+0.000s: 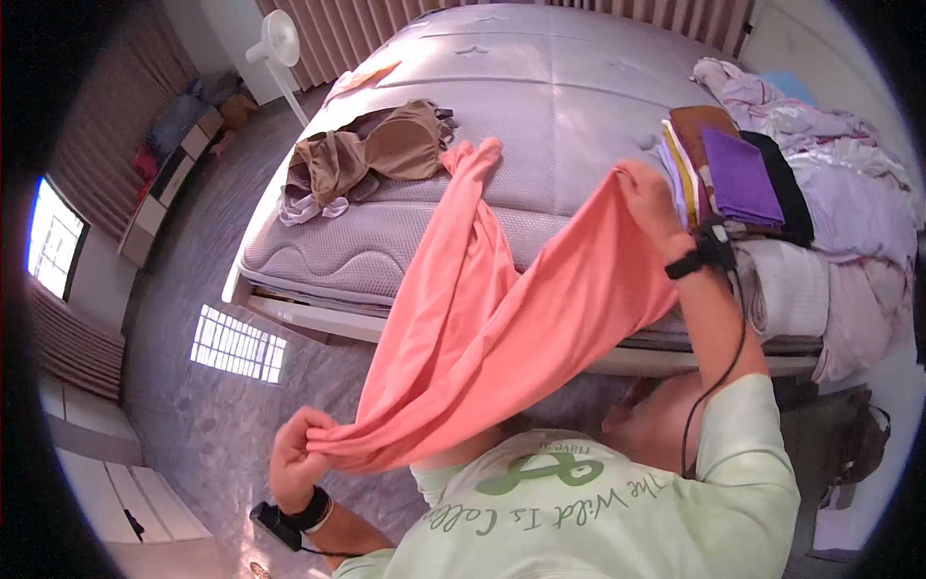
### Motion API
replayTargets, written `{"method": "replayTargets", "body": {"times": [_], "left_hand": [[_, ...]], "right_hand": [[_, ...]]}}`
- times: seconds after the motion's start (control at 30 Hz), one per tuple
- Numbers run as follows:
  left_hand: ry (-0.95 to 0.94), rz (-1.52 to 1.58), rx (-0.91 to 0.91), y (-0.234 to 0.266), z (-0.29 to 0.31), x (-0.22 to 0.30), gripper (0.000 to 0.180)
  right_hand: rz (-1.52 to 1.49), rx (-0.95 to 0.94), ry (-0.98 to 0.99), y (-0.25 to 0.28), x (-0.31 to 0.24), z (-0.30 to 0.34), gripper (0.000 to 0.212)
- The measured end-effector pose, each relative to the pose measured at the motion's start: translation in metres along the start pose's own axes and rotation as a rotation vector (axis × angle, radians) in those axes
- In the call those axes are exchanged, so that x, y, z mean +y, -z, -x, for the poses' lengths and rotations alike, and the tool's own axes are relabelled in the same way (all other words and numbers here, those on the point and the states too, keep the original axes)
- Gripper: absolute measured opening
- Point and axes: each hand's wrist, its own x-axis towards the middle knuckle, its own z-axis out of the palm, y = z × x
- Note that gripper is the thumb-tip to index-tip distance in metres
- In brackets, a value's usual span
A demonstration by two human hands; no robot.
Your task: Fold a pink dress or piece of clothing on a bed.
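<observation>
A coral-pink garment (pixel 502 328) of thin, plain cloth is stretched between my two hands. Whether it is a top or trousers cannot be made out. My left hand (pixel 297 458), low at the left and out over the floor, is closed on one gathered edge. Farther up at the right, over the bed's near edge, my right hand (pixel 651 203) grips another corner. One narrow, twisted part of the garment reaches onto the mattress (pixel 569 125), beside a heap of brown bras (pixel 371 150).
Right of my right hand, folded clothes, a purple one (pixel 741 176) on top, are stacked on the bed. Folded white cloth (pixel 786 285) and rumpled pale bedding (pixel 839 193) lie nearby. A white fan (pixel 280 41) stands beyond the bed's left side. Drawers (pixel 130 487) stand at the lower left.
</observation>
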Motion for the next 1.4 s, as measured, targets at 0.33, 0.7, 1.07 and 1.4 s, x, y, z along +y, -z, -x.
{"method": "replayTargets", "body": {"times": [0.33, 0.7, 1.07, 1.4], "left_hand": [[0.119, -0.209, 0.027, 0.029, 0.037, -0.024, 0.016], [0.120, -0.287, 0.005, 0.031, 0.026, -0.012, 0.016], [0.121, -0.155, 0.151, 0.028, 0.030, -0.011, 0.016], [0.063, -0.082, 0.231, 0.033, 0.038, -0.015, 0.019]], "right_hand": [[-0.021, -0.246, 0.188, -0.151, -0.052, -0.074, 0.012], [0.030, -0.618, 0.281, -0.188, -0.064, -0.078, 0.016], [-0.055, -0.546, 0.240, -0.161, -0.072, -0.080, 0.017], [-0.033, -0.570, 0.085, -0.168, -0.072, -0.078, 0.019]]}}
